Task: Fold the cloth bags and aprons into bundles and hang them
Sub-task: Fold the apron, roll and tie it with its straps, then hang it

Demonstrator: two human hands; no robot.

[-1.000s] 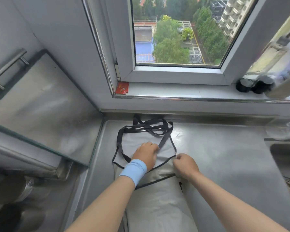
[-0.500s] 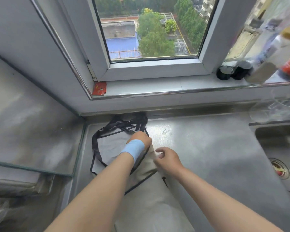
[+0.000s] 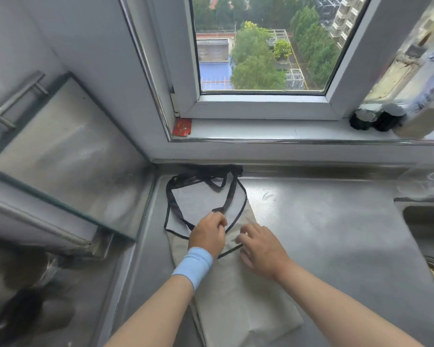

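Grey apron cloth is laid lengthwise on the steel counter, bib toward the wall. A black strap is pinched by the curled left hand; the right hand is rested open on the fold. Folding is judged under way; the straps need gathering next. Half a second earlier, the right fingers were curled.
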